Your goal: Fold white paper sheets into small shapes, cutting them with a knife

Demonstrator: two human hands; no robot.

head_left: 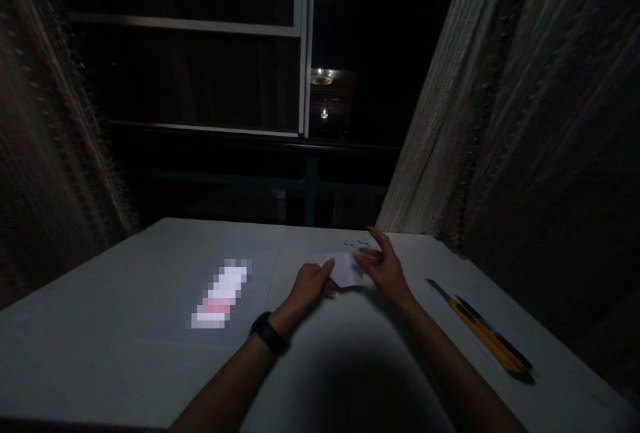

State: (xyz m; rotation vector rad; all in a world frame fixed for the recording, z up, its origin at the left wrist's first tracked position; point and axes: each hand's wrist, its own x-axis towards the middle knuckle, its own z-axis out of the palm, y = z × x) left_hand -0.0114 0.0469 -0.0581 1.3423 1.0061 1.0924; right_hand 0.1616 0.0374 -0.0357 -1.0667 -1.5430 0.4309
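A small piece of white paper [346, 270] is held up between my two hands, above the white table [320, 366]. My left hand [311, 284] pinches its left edge, thumb on top and fingers underneath. At the paper's right edge, my right hand [383, 266] has thumb and fingertips closed on it, with the index finger raised. Just beyond the paper lie a few small dark marks or scraps [357, 244], too small to make out. A dark watch [269, 332] sits on my left wrist.
On the left, a white sheet [167, 316] lies under a bright, pixelated, phone-shaped object [220, 294]. To the right are a yellow utility knife [483, 333] and a dark pen [493, 330]. Curtains [425, 106] hang on both sides of a dark window [200, 73] behind the table.
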